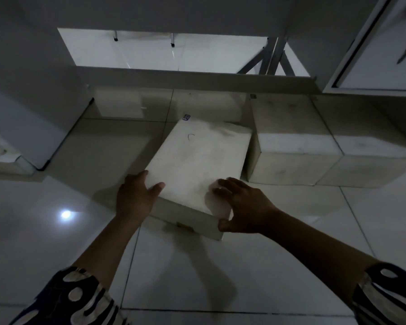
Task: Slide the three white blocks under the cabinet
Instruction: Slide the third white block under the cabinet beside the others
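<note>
A large white block [197,158] lies on the tiled floor, turned at an angle, its far end toward the cabinet's underside [192,80]. My left hand [136,195] grips its near left corner. My right hand [239,205] grips its near right corner, thumb on the front face. To the right, a second white block [293,146] sits partly under the cabinet edge. A third white block [370,148] lies against its right side.
A white cabinet door [380,43] stands open at the upper right. A white panel with a dark edge [33,127] leans at the left. Metal legs [272,57] show through the gap beyond. Glossy floor tiles [197,273] reflect a lamp.
</note>
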